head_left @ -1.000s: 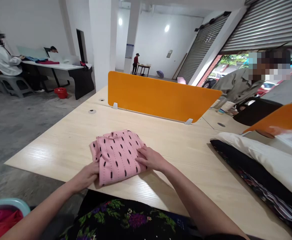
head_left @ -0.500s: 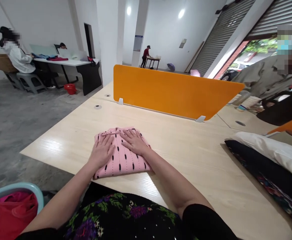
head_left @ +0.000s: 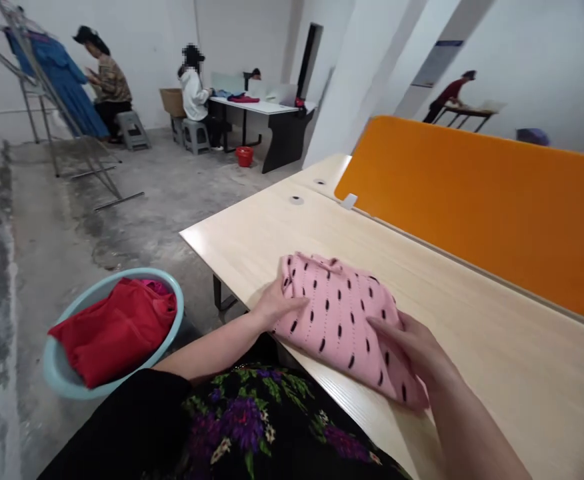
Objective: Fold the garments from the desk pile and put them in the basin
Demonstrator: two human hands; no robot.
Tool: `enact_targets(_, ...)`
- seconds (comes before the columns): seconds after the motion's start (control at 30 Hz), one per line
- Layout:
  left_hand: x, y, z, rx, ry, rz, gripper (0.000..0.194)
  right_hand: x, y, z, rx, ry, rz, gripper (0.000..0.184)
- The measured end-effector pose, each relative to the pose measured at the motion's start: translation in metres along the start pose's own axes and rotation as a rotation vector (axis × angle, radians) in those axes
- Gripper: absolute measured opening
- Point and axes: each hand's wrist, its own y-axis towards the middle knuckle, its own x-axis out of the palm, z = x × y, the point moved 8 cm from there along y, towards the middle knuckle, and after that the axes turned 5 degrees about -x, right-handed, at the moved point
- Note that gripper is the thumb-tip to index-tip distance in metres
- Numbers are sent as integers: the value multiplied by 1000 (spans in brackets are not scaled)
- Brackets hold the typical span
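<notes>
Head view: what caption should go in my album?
Two hands hold a folded pink, black-dashed garment at a pale wood-grain table.

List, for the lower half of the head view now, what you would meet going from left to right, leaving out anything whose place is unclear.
Light blue basin → left hand → pink folded cloth → right hand.

Underside of pink cloth (head_left: 342,320) hidden
</notes>
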Motion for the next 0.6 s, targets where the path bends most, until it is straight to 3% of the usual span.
enact_targets(0.1, -18, -20, -6, -3, -183, -110, 72, 29, -21, 4, 70, 173, -105, 58)
enact_targets(0.2, -66, -48, -15, 35, -277, -48, 70, 73, -27, -17, -12, 246, -154, 59)
enact_targets(0.3, -131, -87, -27, 22, -299, 154, 66, 136, -22, -63, -159, 258, -279, 59)
enact_targets(0.5, -261, -196, -30, 95, -317, 714, 65, 288, -25, -195, -586, 252, -649, 54)
enact_targets(0.6, -314, -242, -57, 114, -238, 958, 64, 340, -24, -222, -687, 158, -667, 61)
